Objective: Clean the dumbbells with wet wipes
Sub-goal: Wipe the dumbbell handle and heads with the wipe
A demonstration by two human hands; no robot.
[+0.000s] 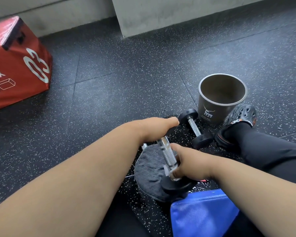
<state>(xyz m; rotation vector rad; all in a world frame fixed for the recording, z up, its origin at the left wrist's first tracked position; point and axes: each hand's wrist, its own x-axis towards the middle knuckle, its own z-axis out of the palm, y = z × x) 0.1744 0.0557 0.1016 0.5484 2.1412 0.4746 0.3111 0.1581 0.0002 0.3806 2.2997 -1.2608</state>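
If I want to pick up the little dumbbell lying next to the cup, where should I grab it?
Grab the spare dumbbell by its shiny metal bar in the middle, coming down from above. It lies flat on the floor, and the bar is thin enough to curl fingers round, while the black ends are wide. The cup stands close beside one end.

Small dumbbell with knurled chrome handle and black round end plates (167, 155), tilted, lower plate down on a dark grey cloth just below the right-hand fingers, upper end under the left-hand fingers. Thin white wet wipe (167, 170), crumpled, wrapped about the handle's lower end, pinched beneath the right fingertips. Second matching chrome-and-black dumbbell (194, 127), lying flat on the floor, just beyond the left fingertips, untouched.
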